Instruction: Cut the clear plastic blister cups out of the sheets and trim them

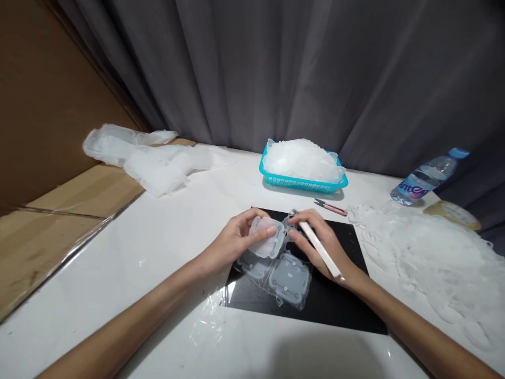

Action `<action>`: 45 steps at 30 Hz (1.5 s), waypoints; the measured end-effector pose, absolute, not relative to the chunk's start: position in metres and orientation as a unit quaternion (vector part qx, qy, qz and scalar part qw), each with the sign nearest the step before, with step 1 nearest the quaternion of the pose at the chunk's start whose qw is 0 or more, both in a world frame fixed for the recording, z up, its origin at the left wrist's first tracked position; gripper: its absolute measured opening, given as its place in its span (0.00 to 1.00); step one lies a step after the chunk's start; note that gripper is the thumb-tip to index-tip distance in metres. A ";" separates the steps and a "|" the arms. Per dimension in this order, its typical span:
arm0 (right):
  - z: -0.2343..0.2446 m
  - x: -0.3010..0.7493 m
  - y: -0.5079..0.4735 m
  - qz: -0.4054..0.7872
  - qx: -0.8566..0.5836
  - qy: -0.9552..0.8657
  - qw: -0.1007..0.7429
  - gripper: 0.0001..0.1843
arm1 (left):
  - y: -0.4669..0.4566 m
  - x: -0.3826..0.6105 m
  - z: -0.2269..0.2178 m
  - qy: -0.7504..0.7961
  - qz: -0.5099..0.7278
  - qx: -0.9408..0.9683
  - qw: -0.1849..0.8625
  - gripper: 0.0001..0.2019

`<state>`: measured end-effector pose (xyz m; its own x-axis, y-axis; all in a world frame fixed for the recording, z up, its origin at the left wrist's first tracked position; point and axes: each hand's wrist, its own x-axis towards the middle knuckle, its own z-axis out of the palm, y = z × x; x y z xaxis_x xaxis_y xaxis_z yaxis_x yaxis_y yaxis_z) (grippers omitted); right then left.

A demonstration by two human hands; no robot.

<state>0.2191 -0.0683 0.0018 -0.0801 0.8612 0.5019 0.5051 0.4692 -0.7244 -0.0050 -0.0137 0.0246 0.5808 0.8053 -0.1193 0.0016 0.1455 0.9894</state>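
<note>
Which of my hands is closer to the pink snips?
Right. Your right hand, gripping a white tool, sits just this side of the pink snips; your left hand, holding a translucent piece, is farther left.

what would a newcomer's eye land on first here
The two hands meet at the centre over a black mat: the left hand lifts part of a translucent moulded sheet, and the right hand grips a slim white tool. Behind them a turquoise basket heaped with pale pieces stands before the grey curtain, and a drift of clear scraps spreads to the right.
</note>
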 end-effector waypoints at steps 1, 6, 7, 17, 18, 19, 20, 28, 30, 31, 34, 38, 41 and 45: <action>0.001 0.218 -0.070 0.144 -0.500 -0.681 0.515 0.01 | -0.014 -0.005 0.027 0.345 0.300 0.581 0.673 0.14; -0.002 0.206 -0.087 0.120 -0.505 -0.670 0.531 0.06 | -0.018 -0.003 0.033 0.346 0.314 0.556 0.687 0.13; -0.003 0.202 -0.090 0.138 -0.489 -0.690 0.515 0.04 | -0.018 -0.003 0.033 0.345 0.318 0.548 0.693 0.13; -0.006 0.190 -0.090 0.289 -0.452 -0.658 0.528 0.13 | -0.018 -0.009 0.036 0.299 0.326 0.603 0.664 0.16; -0.006 0.191 -0.089 0.301 -0.447 -0.654 0.532 0.15 | -0.018 -0.010 0.037 0.295 0.328 0.621 0.648 0.15; -0.006 0.193 -0.089 0.311 -0.441 -0.651 0.534 0.17 | -0.019 -0.010 0.039 0.292 0.331 0.638 0.631 0.14; -0.006 0.195 -0.089 0.322 -0.437 -0.649 0.534 0.17 | -0.020 -0.010 0.040 0.292 0.334 0.650 0.617 0.12; 0.000 0.203 -0.092 0.411 -0.442 -0.626 0.493 0.06 | -0.029 -0.008 0.044 0.310 0.330 0.683 0.573 0.10; 0.001 0.203 -0.093 0.433 -0.441 -0.623 0.480 0.08 | -0.029 -0.008 0.044 0.312 0.332 0.681 0.574 0.10; 0.001 0.203 -0.093 0.439 -0.437 -0.624 0.477 0.08 | -0.029 -0.008 0.045 0.313 0.334 0.679 0.574 0.10; 0.000 0.201 -0.094 0.445 -0.416 -0.638 0.472 0.06 | -0.030 -0.008 0.045 0.317 0.339 0.674 0.575 0.11; 0.001 0.198 -0.097 0.418 -0.417 -0.646 0.484 0.04 | -0.031 -0.008 0.047 0.317 0.339 0.670 0.579 0.11; 0.000 0.197 -0.099 0.394 -0.423 -0.646 0.499 0.06 | -0.030 -0.008 0.049 0.313 0.339 0.668 0.584 0.11; -0.001 0.198 -0.099 0.354 -0.427 -0.651 0.518 0.06 | -0.028 -0.007 0.050 0.305 0.319 0.659 0.609 0.10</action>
